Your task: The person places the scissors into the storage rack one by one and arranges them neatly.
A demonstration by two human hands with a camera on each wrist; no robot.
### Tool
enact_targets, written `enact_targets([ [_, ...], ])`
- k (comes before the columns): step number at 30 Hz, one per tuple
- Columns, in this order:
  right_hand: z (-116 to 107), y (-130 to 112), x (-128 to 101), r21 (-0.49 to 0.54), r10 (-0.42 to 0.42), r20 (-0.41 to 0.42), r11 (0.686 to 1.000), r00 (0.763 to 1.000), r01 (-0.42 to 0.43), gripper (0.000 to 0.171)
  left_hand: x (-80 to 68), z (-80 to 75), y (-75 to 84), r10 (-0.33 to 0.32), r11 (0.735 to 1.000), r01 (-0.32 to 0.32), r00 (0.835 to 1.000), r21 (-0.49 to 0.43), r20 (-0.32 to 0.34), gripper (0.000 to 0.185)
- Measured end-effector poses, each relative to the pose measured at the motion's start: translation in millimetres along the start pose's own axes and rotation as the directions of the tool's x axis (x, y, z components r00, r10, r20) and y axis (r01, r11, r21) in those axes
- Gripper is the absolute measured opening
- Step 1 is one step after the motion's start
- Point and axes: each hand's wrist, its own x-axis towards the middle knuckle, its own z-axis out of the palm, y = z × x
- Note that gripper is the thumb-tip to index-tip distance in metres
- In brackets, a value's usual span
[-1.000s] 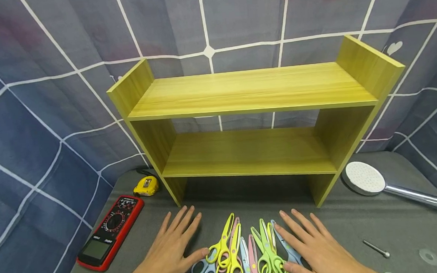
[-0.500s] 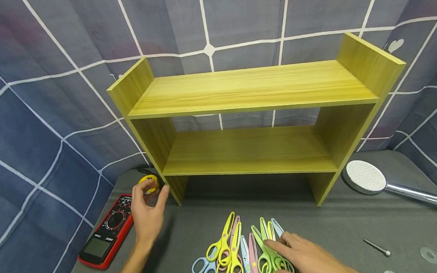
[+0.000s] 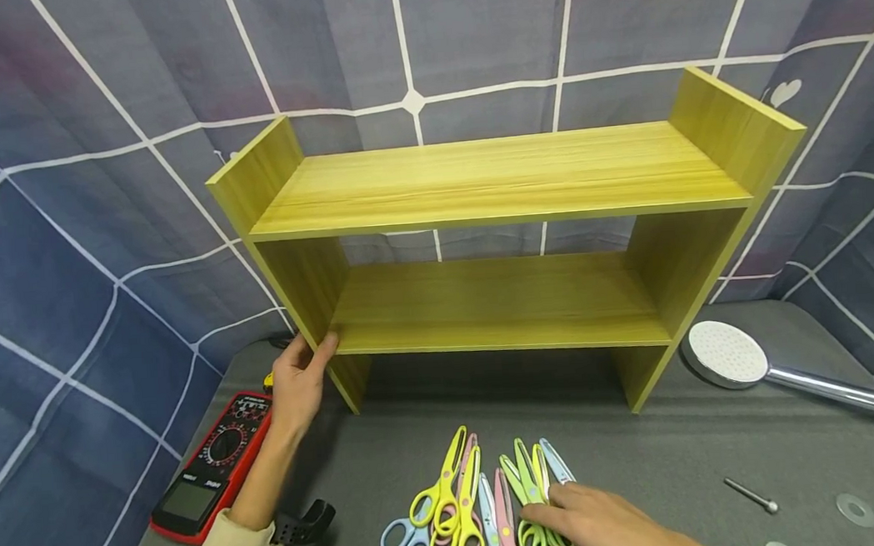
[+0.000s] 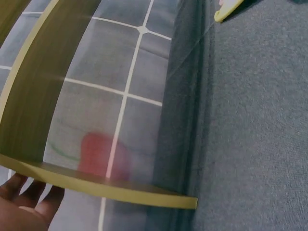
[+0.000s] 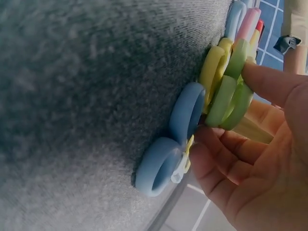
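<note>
My left hand (image 3: 297, 390) grips the left side panel of a two-tier wooden shelf (image 3: 491, 178), thumb at the front edge by the lower board. In the left wrist view its fingers (image 4: 33, 195) lie against the panel's outer face. The shelf stands upright. In front of it, several children's scissors lie in a pile. At the pile's right, my right hand (image 3: 603, 526) pinches the green scissors (image 3: 529, 489) by the handles. The right wrist view has its thumb on the green loops, with blue scissors (image 5: 185, 115) beside the fingers. Yellow scissors (image 3: 468, 513) and pink scissors (image 3: 506, 523) lie further left.
Left of the shelf lies a red multimeter (image 3: 216, 466), partly behind my forearm. A yellow tape measure (image 3: 267, 382) is mostly hidden by my left hand. To the right are a shower head (image 3: 729, 354), a bolt (image 3: 751, 494) and a washer (image 3: 855, 510). A patterned curtain hangs behind.
My left hand has left the table, passed the tape measure and taken hold of the shelf's left panel. The right hand has gone from lying spread beside the scissors to pinching the green ones.
</note>
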Motion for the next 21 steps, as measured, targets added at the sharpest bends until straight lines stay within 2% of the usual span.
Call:
enact_targets([
  [4, 1.2, -0.8, -1.3, -0.018, -0.027, -0.082, 1.000, 0.996, 0.026, 0.042, -1.3, -0.7, 0.9, -0.005, 0.999, 0.005, 1.000, -0.048, 0.001, 0.028],
  [6, 0.8, -2.9, -1.1, -0.029, -0.044, -0.160, 0.999, 0.986, 0.039, 0.047, -2.0, -1.1, 1.7, -0.009, 0.998, 0.010, 1.000, -0.069, 0.005, 0.030],
  [12, -13.7, -15.8, 8.1, -0.026, -0.060, -0.387, 0.998, 0.920, 0.055, 0.047, -2.3, -1.1, -0.8, -0.003, 0.991, 0.001, 1.000, -0.130, -0.014, 0.031],
  [16, -31.4, -26.8, 21.8, -0.071, -0.142, -0.523, 0.990, 0.840, 0.122, 0.041, -1.6, -1.0, -3.3, 0.006, 0.989, -0.009, 1.000, -0.145, -0.023, 0.031],
  [18, -44.3, -34.6, 31.5, -0.122, -0.208, -0.585, 0.978, 0.783, 0.169, 0.040, -1.3, -0.8, -4.1, 0.007, 0.990, -0.010, 1.000, -0.143, -0.024, 0.031],
  [21, -70.5, -47.8, 48.7, -0.185, -0.303, -0.663, 0.952, 0.684, 0.242, 0.037, -1.0, -0.4, -4.6, 0.008, 0.990, -0.011, 1.000, -0.138, -0.028, 0.031],
])
